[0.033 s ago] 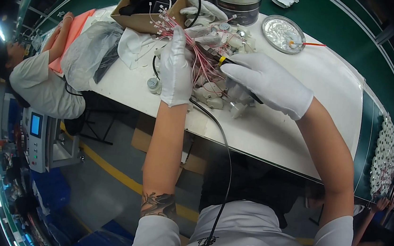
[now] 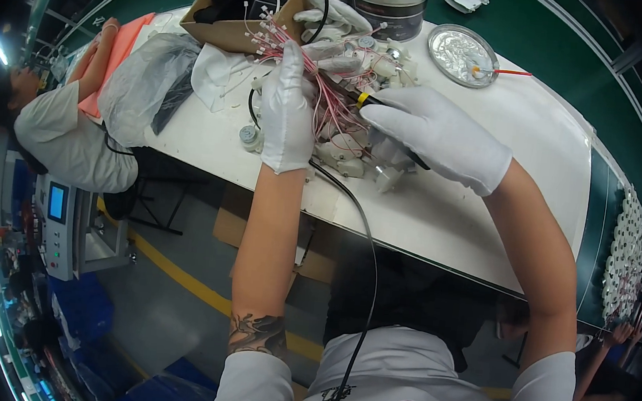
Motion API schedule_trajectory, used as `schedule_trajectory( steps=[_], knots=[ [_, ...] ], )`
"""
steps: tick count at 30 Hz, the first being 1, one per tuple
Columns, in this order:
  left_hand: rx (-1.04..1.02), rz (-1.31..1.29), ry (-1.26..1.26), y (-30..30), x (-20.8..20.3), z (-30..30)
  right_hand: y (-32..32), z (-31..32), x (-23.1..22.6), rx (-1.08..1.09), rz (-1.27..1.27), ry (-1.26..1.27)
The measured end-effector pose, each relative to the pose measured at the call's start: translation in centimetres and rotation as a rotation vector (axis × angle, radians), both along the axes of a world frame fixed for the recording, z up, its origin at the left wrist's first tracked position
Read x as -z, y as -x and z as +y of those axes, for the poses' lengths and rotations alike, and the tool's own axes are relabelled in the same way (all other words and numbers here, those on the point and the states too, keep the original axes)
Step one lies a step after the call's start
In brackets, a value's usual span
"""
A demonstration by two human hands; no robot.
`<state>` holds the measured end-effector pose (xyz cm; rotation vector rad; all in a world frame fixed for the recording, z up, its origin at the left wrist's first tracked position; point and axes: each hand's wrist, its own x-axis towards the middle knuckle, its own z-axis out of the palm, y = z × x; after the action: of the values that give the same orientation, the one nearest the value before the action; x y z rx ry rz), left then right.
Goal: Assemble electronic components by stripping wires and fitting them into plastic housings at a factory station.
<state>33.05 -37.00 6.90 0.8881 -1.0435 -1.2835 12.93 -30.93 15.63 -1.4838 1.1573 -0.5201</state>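
Observation:
White gloves cover both hands. My left hand (image 2: pixel 289 116) is closed round a bundle of thin red and white wires (image 2: pixel 333 107), its thumb upright along them. Small white connectors (image 2: pixel 268 39) fan out at the bundle's far end. My right hand (image 2: pixel 439 135) grips a black-handled hand tool with a yellow band (image 2: pixel 363 99), seemingly pliers or cutters. The tool's dark tip reaches in among the wires; its jaws are hard to make out. Under and around the bundle lie several white plastic parts (image 2: pixel 342 153) with wires attached.
Behind the hands stand a cardboard box (image 2: pixel 232 40) and a metal tin (image 2: pixel 385 17). A round lid (image 2: pixel 458 55) lies at the far right with a red-handled stick on it. Plastic bags (image 2: pixel 141 83) are at left, near a seated co-worker (image 2: pixel 73 130). A black cable (image 2: pixel 355 204) crosses the table's front edge.

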Motion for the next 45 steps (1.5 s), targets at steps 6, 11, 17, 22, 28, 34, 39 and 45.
schedule_trajectory(
  steps=[6, 11, 17, 22, 28, 34, 39, 45],
  knots=[
    [0.02, -0.133, 0.006, -0.9, 1.1, -0.6, -0.4, -0.3, 0.1, 0.005, 0.01, -0.034],
    [0.025, -0.136, -0.001, -0.9, 1.1, -0.6, -0.2, -0.3, 0.0, 0.007, -0.012, -0.052],
    [0.038, -0.159, -0.007, -1.1, 1.2, -0.5, 0.2, -0.9, -0.2, -0.006, -0.006, -0.087],
    [0.048, -0.104, 0.027, -0.6, 0.4, 0.0, 0.6, -1.1, 0.6, -0.022, -0.058, -0.074],
    [0.018, -0.113, 0.019, -0.9, 1.1, -0.6, 0.3, -0.9, 0.5, -0.058, 0.002, 0.045],
    [0.026, -0.106, 0.002, -0.7, 0.9, -0.4, 0.5, -1.4, 1.8, -0.033, -0.015, 0.097],
    [0.02, -0.069, 0.02, -0.7, 1.1, -0.3, 0.1, -1.1, 1.1, -0.038, 0.032, 0.091],
    [-0.024, 0.038, 0.06, -0.3, 1.3, -0.3, -0.8, -0.5, 1.9, -0.031, 0.115, 0.412]
  ],
)
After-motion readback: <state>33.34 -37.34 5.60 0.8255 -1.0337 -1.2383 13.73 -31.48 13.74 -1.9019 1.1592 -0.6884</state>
